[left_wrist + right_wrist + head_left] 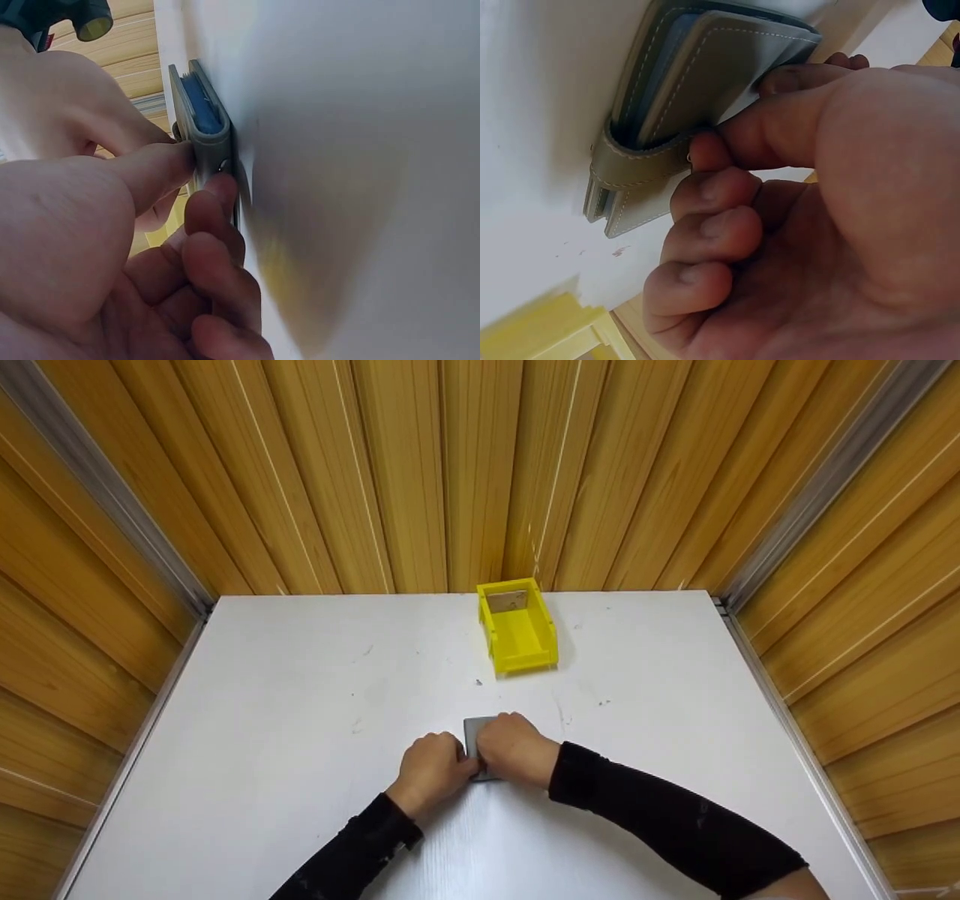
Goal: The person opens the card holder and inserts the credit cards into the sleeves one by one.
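A small grey card wallet with pale stitching lies on the white table, partly covered by both hands. Blue inner sleeves show between its covers in the left wrist view. Its strap wraps across the edge of the covers. With thumb and forefinger, my right hand pinches the strap's end, and its other fingers are curled. On the opposite side my left hand grips the wallet's rounded spine between thumb and forefinger. A small metal stud shows by the left forefinger.
Beyond the hands, near the table's back edge, stands a yellow open-fronted bin with a brownish piece at its rear wall. Wood-patterned panels enclose the white table at the back and sides.
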A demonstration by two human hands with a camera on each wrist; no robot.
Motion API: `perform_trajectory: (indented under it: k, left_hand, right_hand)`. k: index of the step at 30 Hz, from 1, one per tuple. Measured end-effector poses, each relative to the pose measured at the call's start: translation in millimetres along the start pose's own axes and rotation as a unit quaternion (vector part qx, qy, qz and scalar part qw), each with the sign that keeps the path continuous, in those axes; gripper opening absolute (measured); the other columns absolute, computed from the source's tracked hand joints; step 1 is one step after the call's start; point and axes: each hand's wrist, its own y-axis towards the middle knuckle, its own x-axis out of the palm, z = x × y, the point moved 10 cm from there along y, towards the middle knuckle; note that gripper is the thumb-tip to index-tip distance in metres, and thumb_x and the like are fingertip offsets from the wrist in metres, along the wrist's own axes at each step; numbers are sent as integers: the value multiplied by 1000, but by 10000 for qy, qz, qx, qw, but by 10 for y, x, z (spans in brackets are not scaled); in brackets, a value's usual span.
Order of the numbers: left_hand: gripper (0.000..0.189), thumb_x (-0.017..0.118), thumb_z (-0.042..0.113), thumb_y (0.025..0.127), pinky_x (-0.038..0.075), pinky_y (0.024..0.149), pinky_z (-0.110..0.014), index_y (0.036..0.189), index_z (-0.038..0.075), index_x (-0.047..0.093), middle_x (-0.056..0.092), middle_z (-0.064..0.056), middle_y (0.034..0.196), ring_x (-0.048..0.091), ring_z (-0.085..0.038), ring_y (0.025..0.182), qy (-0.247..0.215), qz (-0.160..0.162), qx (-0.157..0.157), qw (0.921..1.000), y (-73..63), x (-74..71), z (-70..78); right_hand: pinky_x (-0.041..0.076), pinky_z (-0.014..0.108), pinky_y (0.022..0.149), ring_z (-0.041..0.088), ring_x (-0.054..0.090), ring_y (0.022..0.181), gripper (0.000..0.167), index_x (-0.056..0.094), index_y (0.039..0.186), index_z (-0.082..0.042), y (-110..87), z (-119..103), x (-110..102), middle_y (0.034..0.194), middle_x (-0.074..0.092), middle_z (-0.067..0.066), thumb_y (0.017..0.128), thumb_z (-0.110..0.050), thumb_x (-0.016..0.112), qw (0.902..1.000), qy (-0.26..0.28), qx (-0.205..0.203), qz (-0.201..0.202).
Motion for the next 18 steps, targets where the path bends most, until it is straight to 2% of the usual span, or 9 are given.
perform_trajectory:
  k: [6,18]
  left_hand:
    - [43,84,32,88,32,51,-29,56,18,57,43,11,57,42,-11,56,51,52,43,10000,3,-11,1]
    - [37,85,34,87,37,55,-31,60,18,67,54,7,60,47,-13,59,26,-39,-69,10000,20,9,-32]
  right_hand:
    - [60,42,65,24,59,63,24,65,71,-10,22,29,24,71,66,6,91,-14,76,9993,-31,203,-316]
    - [59,43,63,25,61,63,22,65,71,-9,8,6,12,72,66,7,91,-11,76,9999,-8,96,-72]
